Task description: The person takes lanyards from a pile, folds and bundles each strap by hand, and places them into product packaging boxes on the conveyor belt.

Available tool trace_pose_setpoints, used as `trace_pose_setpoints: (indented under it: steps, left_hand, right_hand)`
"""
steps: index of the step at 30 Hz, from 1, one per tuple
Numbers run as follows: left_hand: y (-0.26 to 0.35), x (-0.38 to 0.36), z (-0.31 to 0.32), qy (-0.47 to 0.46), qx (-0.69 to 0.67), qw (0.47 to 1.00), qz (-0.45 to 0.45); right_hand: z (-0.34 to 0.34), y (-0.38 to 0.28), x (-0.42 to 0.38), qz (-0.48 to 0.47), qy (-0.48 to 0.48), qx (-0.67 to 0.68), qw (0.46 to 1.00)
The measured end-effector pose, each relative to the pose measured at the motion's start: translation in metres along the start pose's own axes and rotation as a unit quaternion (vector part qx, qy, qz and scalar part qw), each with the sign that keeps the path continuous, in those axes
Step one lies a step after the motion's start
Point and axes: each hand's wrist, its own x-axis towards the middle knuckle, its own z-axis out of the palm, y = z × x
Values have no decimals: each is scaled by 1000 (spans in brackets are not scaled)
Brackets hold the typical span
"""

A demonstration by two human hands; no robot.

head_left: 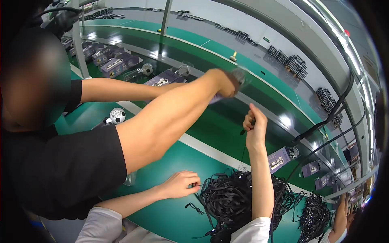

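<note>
My right hand (255,125) is raised over the conveyor, its fingers closed on a black strap (243,132). A thin cord hangs below that hand toward a large tangled heap of black straps (227,198). My left hand (180,185) rests low over the green table (162,210), at the heap's left edge. Its fingers are pinched on what looks like the end of another black strap. One small loose strap (194,208) lies on the table just below that hand.
A co-worker's arm (162,117) reaches across from the left, the hand blurred near boxes on the green conveyor (214,141). Purple boxes (279,160) and clear packs with football-patterned balls (117,115) stand about. A second strap heap (314,214) lies right; metal posts (166,20) rise behind.
</note>
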Motion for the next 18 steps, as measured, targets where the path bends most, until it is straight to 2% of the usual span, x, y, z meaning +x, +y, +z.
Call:
trace_pose_setpoints:
  steps: [2,7,8,10,14,17,18]
  left_hand:
    - [-2,0,1,-5,6,1000,2]
    - [-1,2,2,-8,18,1000,6]
    - [0,2,2,-12,21,1000,4]
    - [-1,2,4,-20,21,1000,-3]
    - [-2,5,5,-21,5,1000,-23]
    - [8,7,2,3,-94,990,-105]
    - [5,9,-1,31,-108,991,-76]
  right_hand:
    - [-12,-9,4,-24,14,61,998]
    - [-35,-29,29,-72,109,45,990]
    - [-43,-32,39,-77,103,61,990]
    - [-67,-24,64,-84,91,90,988]
    - [-94,23,107,-37,189,109,975]
    - [-112,79,129,70,179,31,981]
    - [-130,100,131,77,124,-182,972]
